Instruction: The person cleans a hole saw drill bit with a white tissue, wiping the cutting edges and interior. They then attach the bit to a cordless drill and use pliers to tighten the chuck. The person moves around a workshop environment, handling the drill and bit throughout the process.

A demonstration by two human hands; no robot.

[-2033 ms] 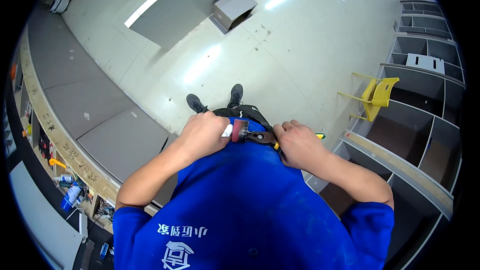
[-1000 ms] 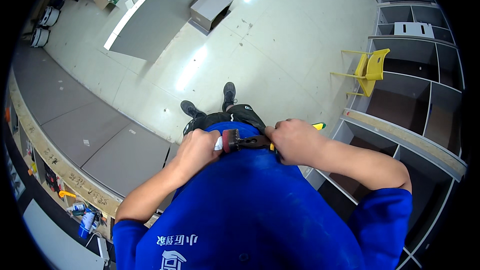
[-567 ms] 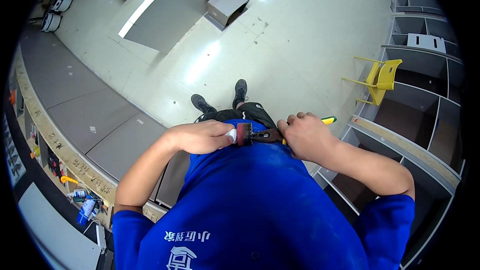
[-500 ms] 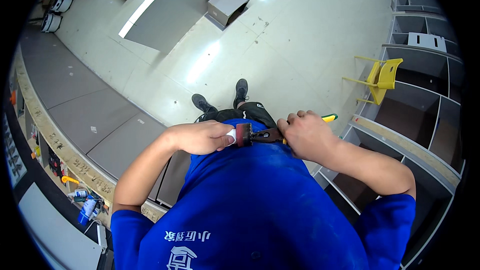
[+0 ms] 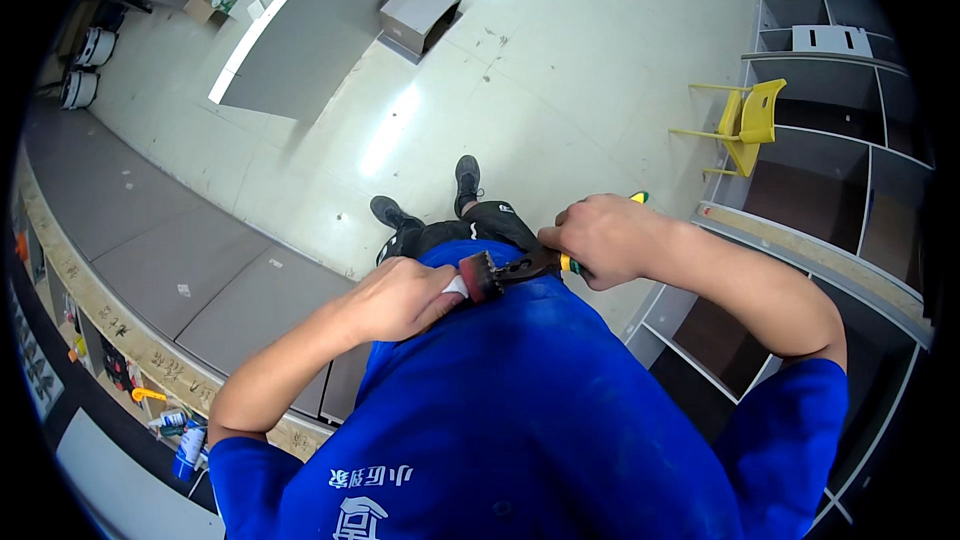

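In front of my waist, my left hand [image 5: 405,298] is closed around the back end of a red and dark hole saw [image 5: 478,278] with a toothed rim. A white piece [image 5: 456,286] shows between its fingers and the saw; I cannot make out what it is. My right hand [image 5: 608,240] grips dark-jawed pliers [image 5: 528,265] by yellow and green handles, partly hidden in the fist. The jaw tips meet the toothed rim of the hole saw; whether they clamp something inside it is hidden.
A long grey-topped bench [image 5: 150,230] runs along my left, with bottles and tools [image 5: 188,450] beyond it. Grey cabinet carcasses [image 5: 810,180] line the right, beside a yellow chair [image 5: 745,125]. Ahead stand a grey panel [image 5: 290,50] and a box [image 5: 422,10].
The hole saw and pliers have tilted, the saw's end dipping toward me. My right wrist has turned, so less of the handle end sticks out. The whole view has shifted slightly.
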